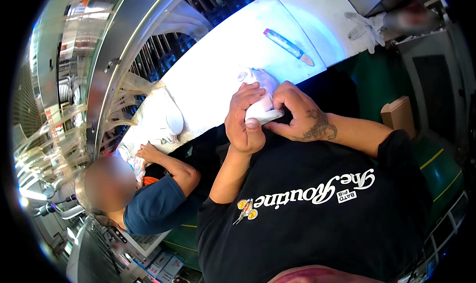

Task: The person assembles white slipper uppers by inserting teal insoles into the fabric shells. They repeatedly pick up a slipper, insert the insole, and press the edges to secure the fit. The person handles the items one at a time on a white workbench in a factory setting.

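Close in front of my chest, at the near edge of the white table, is a white shoe (pixel 267 87). My left hand (pixel 243 119) is wrapped round its left side, with the thumb pressed on the near end. My right hand (pixel 296 113) has its fingers curled in a pinch at the shoe's near right edge; whatever lies between the fingertips is too small to make out. Beyond the shoe lies a slim blue tool (pixel 287 46) with a red end and a tan, tapered tip.
To the left, a co-worker's hand (pixel 148 153) is beside another white shoe (pixel 170 120) on the table (pixel 208 84). A whitish glove (pixel 366 30) rests at the far right; whether it is worn, I cannot tell. Metal machinery (pixel 134 30) runs behind. A cardboard box (pixel 398 115) stands at right.
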Demonstrator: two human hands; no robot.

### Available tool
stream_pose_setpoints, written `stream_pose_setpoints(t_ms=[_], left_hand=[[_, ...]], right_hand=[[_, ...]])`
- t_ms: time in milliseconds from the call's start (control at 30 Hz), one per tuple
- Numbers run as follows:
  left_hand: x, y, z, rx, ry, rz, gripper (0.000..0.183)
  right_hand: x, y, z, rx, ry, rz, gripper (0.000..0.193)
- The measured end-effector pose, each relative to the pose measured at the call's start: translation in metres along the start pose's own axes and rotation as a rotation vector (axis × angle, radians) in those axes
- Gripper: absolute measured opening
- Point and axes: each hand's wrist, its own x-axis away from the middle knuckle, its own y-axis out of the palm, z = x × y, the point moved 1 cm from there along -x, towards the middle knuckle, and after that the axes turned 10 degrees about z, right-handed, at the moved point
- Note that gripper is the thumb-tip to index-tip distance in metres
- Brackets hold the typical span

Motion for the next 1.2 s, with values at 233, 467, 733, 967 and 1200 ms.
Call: stream_pose_setpoints(t_ms=[233,467,733,967,1200], left_hand=[[-0.005,0.006,0.004,-0.086,0.018,-0.031,0.063],[-0.022,-0.005,0.000,-0.127,0.220,-0.238,0.053],[-0.029,-0.022,-0.005,0.038,0.101,-0.346,0.044],[-0.031,-0.044,0.006,-0.115,-0.104,-0.217,0.034],[-0.031,-0.018,0.037,-0.704,0.069,-0.157,0.025]], right_hand=[[-0.002,-0.001,-0.013,0.013,-0.080,0.080,0.047],[-0.021,-0.018,-0.006,0.030,-0.345,-0.002,0.033],[-0.050,-0.028,0.007,-0.212,0.177,-0.419,0.048],[-0.025,0.010,0.018,0.009,-0.101,0.082,0.062],[-0.007,0.038,0.003,0.088,-0.094,0.258,0.048]])
